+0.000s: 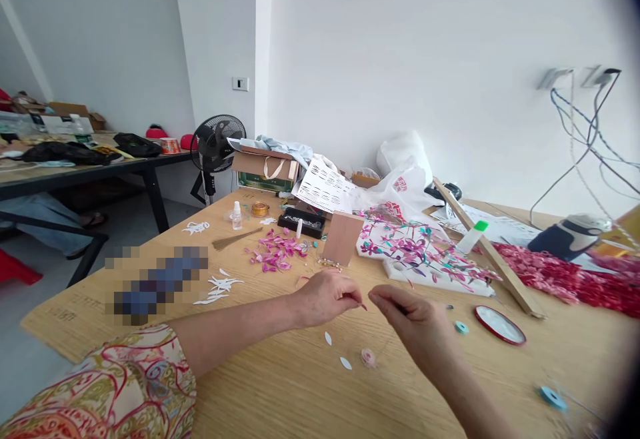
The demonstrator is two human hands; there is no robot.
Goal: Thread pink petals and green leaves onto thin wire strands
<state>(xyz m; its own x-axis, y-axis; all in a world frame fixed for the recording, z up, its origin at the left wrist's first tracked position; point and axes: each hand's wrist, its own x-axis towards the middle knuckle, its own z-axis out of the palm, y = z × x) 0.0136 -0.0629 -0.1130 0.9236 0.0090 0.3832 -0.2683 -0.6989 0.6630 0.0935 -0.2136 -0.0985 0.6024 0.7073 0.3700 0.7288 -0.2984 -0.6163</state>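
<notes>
My left hand [327,298] is closed in a pinch, and the tip of a small reddish piece [364,306] sticks out from its fingertips. Just to its right my right hand [413,319] pinches too, thumb against fingers; whatever lies between them is too fine to make out. The fingertips of both hands are close together but apart, above the wooden table [280,372]. Below them lie two white leaf-shaped pieces [345,363] and a small spool of pale pink thread [368,358]. Behind my left hand stands a wooden board [343,239] with small beads at its foot.
Pink petals [277,250], white cut pieces [218,287] and a small clear bottle [237,216] lie left of centre. Finished-looking flower sprigs [425,249] rest on white foam. Rightward are a wooden bar [487,252], a red-rimmed round dish [500,325] and blue spools [553,398].
</notes>
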